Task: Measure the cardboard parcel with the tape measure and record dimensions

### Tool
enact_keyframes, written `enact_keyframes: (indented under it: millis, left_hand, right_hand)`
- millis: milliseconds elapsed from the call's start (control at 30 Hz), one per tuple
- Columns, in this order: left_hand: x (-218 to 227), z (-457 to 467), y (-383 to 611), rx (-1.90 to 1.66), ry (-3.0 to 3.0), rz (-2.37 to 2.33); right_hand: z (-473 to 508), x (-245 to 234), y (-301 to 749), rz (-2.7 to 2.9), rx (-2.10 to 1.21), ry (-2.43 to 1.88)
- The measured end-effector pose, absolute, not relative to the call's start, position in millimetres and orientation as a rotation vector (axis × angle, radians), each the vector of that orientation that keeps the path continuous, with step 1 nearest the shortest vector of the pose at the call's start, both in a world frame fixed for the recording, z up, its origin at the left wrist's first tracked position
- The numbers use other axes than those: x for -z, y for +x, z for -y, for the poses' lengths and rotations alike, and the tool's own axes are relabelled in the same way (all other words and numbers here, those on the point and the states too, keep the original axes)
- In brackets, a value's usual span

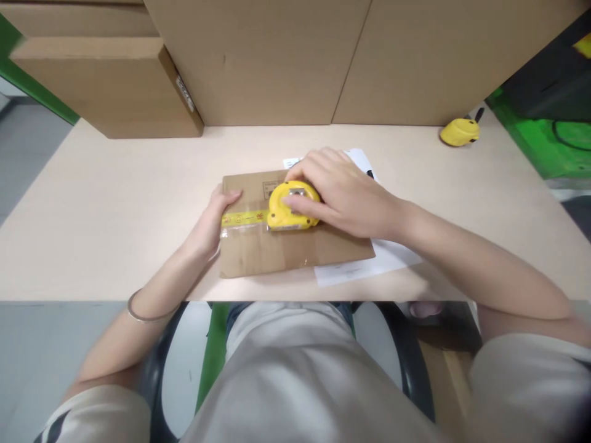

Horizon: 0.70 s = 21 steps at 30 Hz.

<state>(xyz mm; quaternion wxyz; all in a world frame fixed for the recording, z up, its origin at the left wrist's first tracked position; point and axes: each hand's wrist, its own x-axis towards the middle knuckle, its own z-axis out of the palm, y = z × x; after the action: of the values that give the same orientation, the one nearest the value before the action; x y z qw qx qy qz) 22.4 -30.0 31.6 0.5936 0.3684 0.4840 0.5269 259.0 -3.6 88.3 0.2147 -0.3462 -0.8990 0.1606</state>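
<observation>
A flat brown cardboard box [258, 252] lies on the table close to its front edge. My right hand [346, 194] is closed around a yellow tape measure [279, 216] resting on top of the box, thumb over its side. From the case a yellow strip with red marks, apparently the blade [244, 218], runs left across the box to its left edge. My left hand [211, 218] grips that edge, thumb on top beside the strip; its other fingers are mostly hidden behind the box side. Clear packing tape shines on the box top.
White paper sheets [346, 275] lie partly under the box. Large cardboard boxes [272, 67] line the back of the pale table [92, 234], with a smaller carton [120, 92] at back left. Another yellow tool [459, 132], kind unclear, sits at back right.
</observation>
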Motion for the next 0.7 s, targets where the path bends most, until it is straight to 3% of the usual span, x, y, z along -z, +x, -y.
enact_keyframes:
  millis: [100,200,333,500,700]
  left_hand:
    - [-33,33,28,-1.214,0.674,-1.154]
    - [-33,34,31,-1.21,0.588,-1.122]
    - [-32,30,33,-1.264,0.569,-1.099]
    - [-29,15,33,-1.255,0.541,-1.14]
    - [-25,4,30,-1.257,0.58,-1.116]
  right_hand:
    - [-6,-82,284,2.232,-0.314,-1.119]
    - [-12,-73,323,2.071,-0.222,-1.74]
    - [-9,-38,366,2.057,-0.462,-2.354]
    - [4,-11,382,2.099,-0.759,-2.247]
    - [14,-14,382,2.023,-1.347,-1.711]
